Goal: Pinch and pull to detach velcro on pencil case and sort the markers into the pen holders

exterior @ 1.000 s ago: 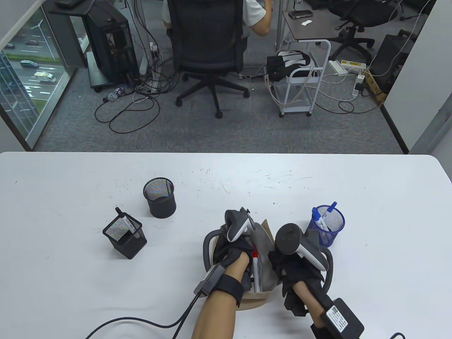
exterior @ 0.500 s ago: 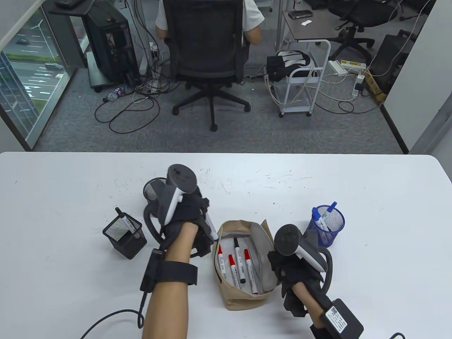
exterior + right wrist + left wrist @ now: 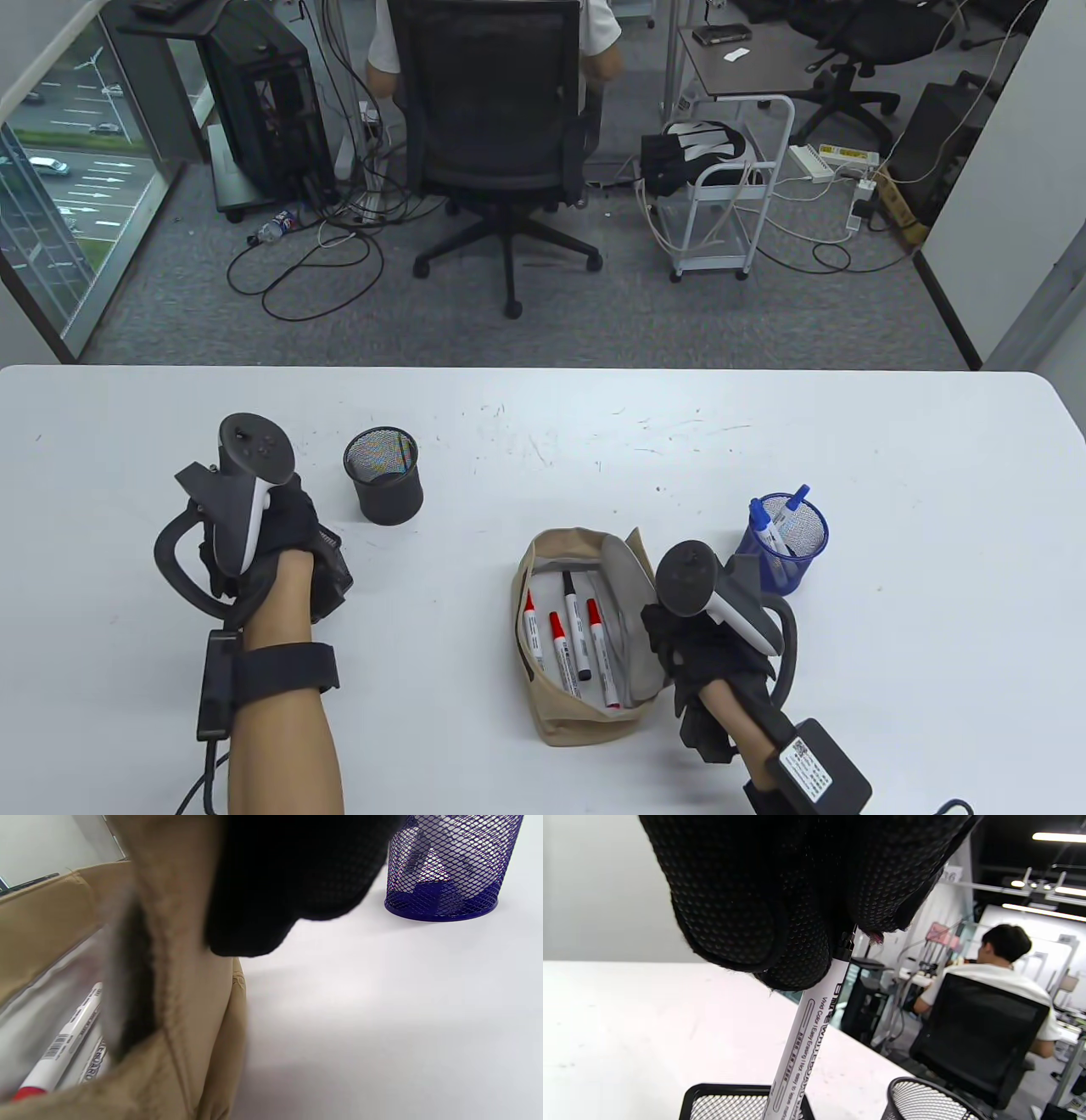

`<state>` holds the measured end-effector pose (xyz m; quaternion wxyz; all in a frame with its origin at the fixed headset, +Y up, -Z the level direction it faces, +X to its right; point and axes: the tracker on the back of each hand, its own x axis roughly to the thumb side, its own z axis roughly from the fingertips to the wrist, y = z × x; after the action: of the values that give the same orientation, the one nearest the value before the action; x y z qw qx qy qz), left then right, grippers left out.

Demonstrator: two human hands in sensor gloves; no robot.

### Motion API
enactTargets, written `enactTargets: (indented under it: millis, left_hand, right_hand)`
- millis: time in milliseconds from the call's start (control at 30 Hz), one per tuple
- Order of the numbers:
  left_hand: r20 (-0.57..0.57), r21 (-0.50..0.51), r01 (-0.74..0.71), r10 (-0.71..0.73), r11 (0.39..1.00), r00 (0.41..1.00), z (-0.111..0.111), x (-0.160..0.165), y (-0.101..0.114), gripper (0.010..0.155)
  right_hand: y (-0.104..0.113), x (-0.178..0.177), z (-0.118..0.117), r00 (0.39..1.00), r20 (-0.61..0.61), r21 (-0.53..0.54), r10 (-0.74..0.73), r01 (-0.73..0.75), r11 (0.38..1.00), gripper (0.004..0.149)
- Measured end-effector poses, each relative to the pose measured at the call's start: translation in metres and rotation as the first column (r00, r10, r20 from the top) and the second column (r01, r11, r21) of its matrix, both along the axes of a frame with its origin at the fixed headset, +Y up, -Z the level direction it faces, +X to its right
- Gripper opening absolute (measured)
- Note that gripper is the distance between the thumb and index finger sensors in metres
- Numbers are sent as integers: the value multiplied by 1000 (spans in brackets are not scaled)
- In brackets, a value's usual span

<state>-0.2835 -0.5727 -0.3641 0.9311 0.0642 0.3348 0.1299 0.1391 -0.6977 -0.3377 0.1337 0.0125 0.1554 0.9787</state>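
My left hand [image 3: 293, 556] hovers over the square black mesh holder [image 3: 333, 576], which it mostly hides. In the left wrist view its fingers [image 3: 780, 921] pinch the black cap end of a white marker [image 3: 810, 1031] whose lower end dips into the square holder [image 3: 725, 1103]. The tan pencil case [image 3: 577, 717] lies open at centre with several red-capped markers [image 3: 557, 632] and a black-capped one [image 3: 568, 590] inside. My right hand [image 3: 683, 641] grips the case's right edge, its fingers [image 3: 292, 882] curled over the flap [image 3: 182, 993].
A round black mesh holder [image 3: 383, 477] stands right of my left hand. A blue mesh holder [image 3: 787, 536] with blue-capped markers stands right of the case. A person sits in an office chair [image 3: 501, 110] beyond the table's far edge.
My left hand lifted a black-capped marker out of the case and carried it left, past the round holder, to above the square holder. The right hand stayed on the case.
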Motion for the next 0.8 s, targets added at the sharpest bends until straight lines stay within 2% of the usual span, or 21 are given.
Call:
enactTargets:
  millis: [100, 267, 433, 600, 800]
  left_hand:
    - [4, -19, 31, -31, 999, 1000, 0, -3, -5, 54]
    - [102, -39, -58, 61, 998, 993, -3, 20, -2, 53]
    - [229, -70, -103, 117, 992, 966, -7, 64, 6, 52]
    - [346, -156, -206, 248, 966, 905, -11, 117, 9, 51]
    - [443, -296, -253, 367, 921, 818, -13, 180, -4, 51]
  right_hand:
    - [0, -1, 0, 1000, -1, 2, 4, -4, 1000, 52]
    - [0, -1, 1, 1000, 1, 2, 3, -3, 1000, 52]
    - [-1, -1, 1, 1000, 1, 2, 3, -3, 1000, 52]
    - [-1, -1, 1, 1000, 1, 2, 2, -2, 1000, 52]
    - [-1, 0, 1, 1000, 0, 2, 2, -2, 1000, 52]
